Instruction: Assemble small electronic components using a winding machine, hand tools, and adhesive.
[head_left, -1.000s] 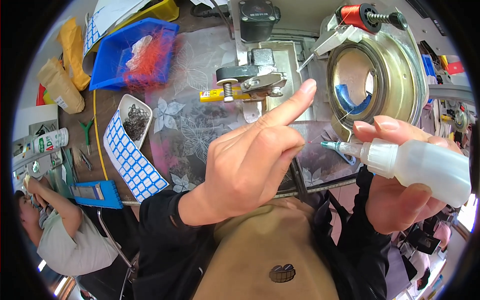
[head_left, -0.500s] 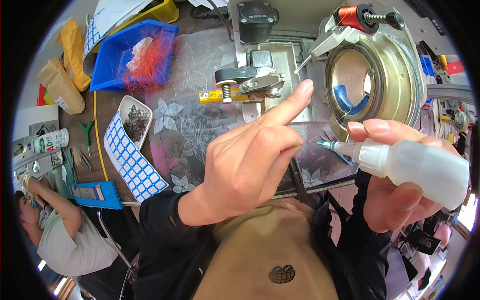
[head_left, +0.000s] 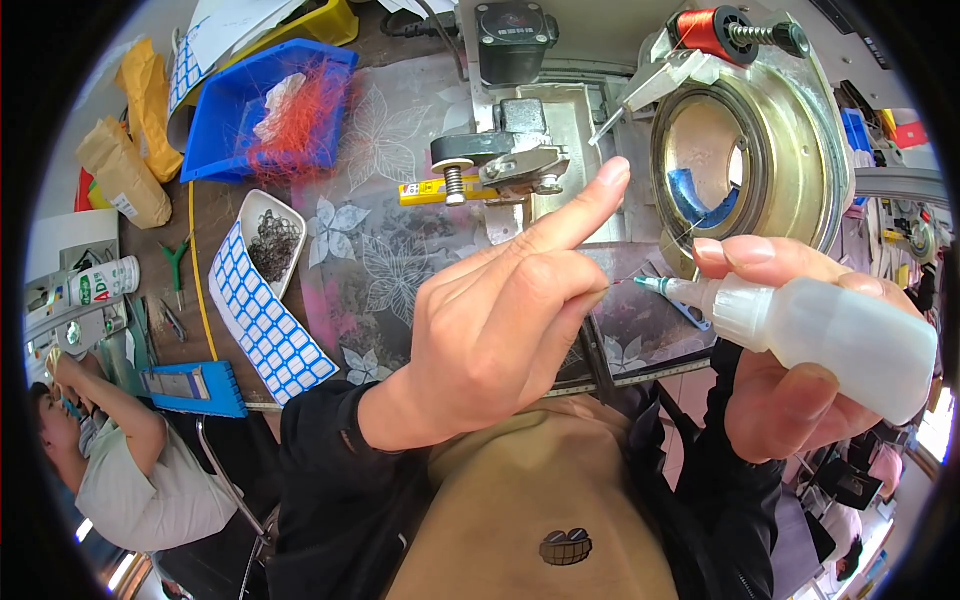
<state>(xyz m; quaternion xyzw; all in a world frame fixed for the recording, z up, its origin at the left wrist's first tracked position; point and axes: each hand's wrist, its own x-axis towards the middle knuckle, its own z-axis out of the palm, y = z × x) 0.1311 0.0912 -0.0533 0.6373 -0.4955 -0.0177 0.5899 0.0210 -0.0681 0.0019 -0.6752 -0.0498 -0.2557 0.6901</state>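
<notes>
White bottle [head_left: 850,345], three o'clock: right hand [head_left: 768,402] is gripping; left hand [head_left: 488,335] is pinching reddish strand [head_left: 622,281]; lettered tub [head_left: 100,282], nine o'clock.

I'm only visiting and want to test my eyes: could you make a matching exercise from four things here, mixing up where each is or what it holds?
Things
1. Squeeze bottle
2. Blue tray
3. White dish
4. Spool of red thread

Place or state
A. Holds dark, wiry bits
B. Near the view's top edge, by the round metal ring
C. Held in the right hand
D. Holds a tangle of red strands

Right pairs: 1-C, 2-D, 3-A, 4-B
</notes>
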